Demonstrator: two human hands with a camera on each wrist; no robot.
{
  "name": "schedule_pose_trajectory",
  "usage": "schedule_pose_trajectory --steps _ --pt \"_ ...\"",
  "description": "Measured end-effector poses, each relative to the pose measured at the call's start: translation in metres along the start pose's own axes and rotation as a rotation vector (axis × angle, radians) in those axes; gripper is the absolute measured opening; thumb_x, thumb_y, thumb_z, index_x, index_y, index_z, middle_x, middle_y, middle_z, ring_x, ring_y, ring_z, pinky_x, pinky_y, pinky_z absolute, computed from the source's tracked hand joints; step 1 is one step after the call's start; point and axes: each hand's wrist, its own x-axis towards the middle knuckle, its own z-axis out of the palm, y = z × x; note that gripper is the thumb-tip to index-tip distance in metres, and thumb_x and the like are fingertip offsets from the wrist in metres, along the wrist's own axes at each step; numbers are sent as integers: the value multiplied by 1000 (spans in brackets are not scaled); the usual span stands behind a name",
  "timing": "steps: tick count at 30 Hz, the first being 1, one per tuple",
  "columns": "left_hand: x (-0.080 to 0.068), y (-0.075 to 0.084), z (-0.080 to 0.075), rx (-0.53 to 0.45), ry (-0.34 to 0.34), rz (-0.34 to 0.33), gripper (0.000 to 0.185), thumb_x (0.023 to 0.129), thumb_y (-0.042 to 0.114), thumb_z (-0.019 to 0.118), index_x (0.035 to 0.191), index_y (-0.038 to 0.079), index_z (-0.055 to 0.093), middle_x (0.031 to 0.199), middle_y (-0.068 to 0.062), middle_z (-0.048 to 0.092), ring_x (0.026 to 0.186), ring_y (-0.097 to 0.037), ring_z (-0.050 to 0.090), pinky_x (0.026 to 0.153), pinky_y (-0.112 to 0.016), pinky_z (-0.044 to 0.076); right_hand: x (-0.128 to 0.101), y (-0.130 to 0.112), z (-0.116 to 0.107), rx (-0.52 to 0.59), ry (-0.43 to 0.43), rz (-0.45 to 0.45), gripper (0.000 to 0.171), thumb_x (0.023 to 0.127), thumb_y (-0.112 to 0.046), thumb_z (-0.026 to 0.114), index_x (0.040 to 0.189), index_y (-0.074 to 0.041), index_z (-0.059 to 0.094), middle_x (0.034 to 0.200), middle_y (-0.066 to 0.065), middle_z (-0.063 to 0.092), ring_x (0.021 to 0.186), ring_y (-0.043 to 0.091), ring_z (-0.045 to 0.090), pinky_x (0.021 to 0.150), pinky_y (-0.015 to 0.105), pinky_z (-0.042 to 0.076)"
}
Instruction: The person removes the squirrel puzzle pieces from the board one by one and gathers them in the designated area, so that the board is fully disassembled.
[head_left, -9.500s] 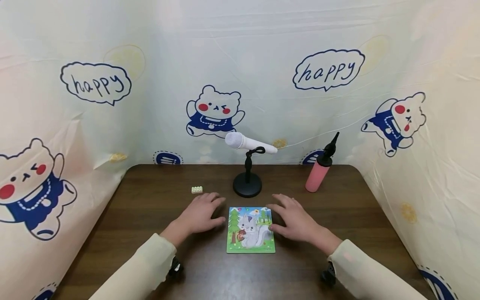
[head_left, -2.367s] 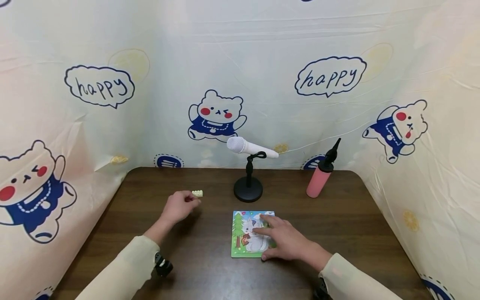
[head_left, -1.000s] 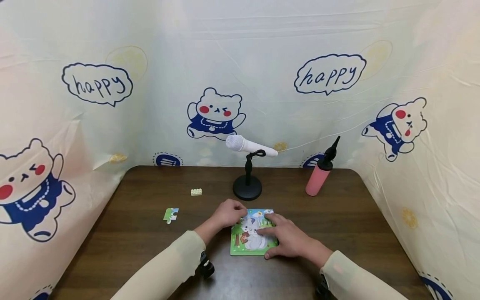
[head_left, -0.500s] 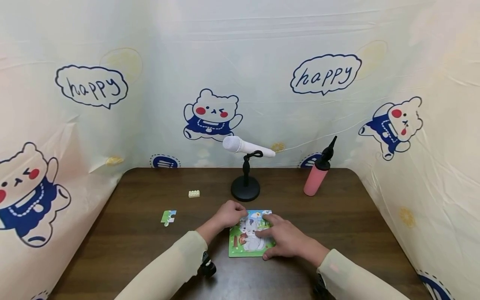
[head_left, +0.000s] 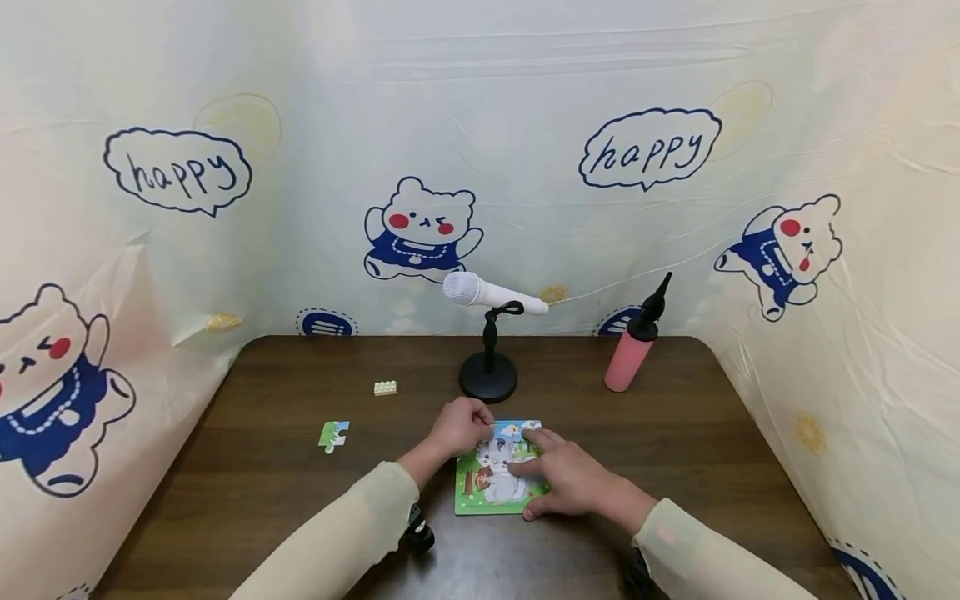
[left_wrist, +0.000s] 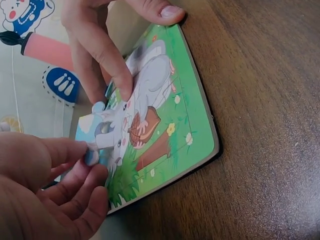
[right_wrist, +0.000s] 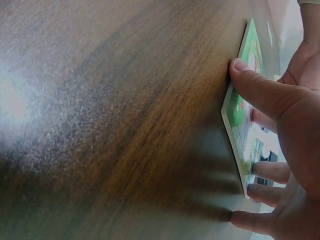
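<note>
A square jigsaw puzzle [head_left: 495,492], printed with a grey squirrel holding an acorn, lies flat before me. At its far left corner my left hand [head_left: 459,427] pinches a small pale blue puzzle piece [left_wrist: 91,157] between thumb and fingers, as the left wrist view shows. Spread across the puzzle's right side, my right hand [head_left: 573,479] rests with its fingertips on the picture. In the right wrist view its thumb [right_wrist: 245,70] lies over the near edge. A loose green and blue puzzle piece [head_left: 333,436] lies on the table to the left.
Behind the puzzle stands a white microphone [head_left: 495,296] on a black round-based stand [head_left: 488,379]. A pink hand pump [head_left: 630,358] with a black nozzle stands back right. A cream toy brick [head_left: 386,388] lies back left on the brown table [head_left: 262,500].
The loose piece has come to lie on the table at left. My left hand has moved from there back to the puzzle's far left corner; my right hand has moved onto the puzzle.
</note>
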Motion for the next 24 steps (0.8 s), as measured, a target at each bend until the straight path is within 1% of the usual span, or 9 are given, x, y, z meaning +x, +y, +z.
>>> schedule_pose_trajectory --steps 4,8,12,14,17,21,24 --pt "-1 -2 -1 -27 4 26 5 92 11 74 96 9 73 86 -1 66 78 -16 59 68 -29 49 0 0 0 -8 -8 5 68 80 -64 78 141 -39 61 164 16 34 152 38 29 111 62 40" --pt "-3 -3 -4 -80 8 62 4 95 11 72 98 9 74 87 -2 67 79 -16 60 68 -29 50 0 -1 -1 -2 -11 5 68 80 -64 78 141 -39 61 163 17 35 152 39 30 110 62 40" --pt "-8 -6 -12 -128 11 87 7 97 8 69 101 8 74 88 -3 68 79 -16 61 68 -29 51 0 -1 -2 6 -14 1 67 81 -62 79 141 -38 61 163 18 34 152 39 30 110 63 40" --pt "-12 -9 -19 -142 19 93 8 97 6 69 102 7 75 88 -4 68 78 -17 62 66 -30 52 0 -2 -2 10 -19 3 67 81 -62 78 142 -39 61 164 18 34 152 39 29 111 63 39" --pt "-17 -16 -32 -154 38 92 9 96 4 69 102 6 75 85 -5 69 74 -19 64 65 -35 56 0 -2 -2 15 -24 9 68 81 -63 78 142 -40 60 164 17 33 152 39 29 111 63 39" --pt "-25 -29 -56 -164 71 47 9 96 4 69 102 5 75 84 -7 70 72 -21 67 68 -43 59 -1 -3 -4 16 -24 9 68 81 -63 79 142 -40 60 164 17 34 152 39 29 112 63 38" --pt "-32 -43 -77 -143 97 9 11 96 5 69 106 5 75 85 -8 70 75 -24 67 68 -43 58 -1 -2 -3 18 -23 4 68 80 -62 79 142 -39 61 163 17 35 151 39 30 111 63 39"
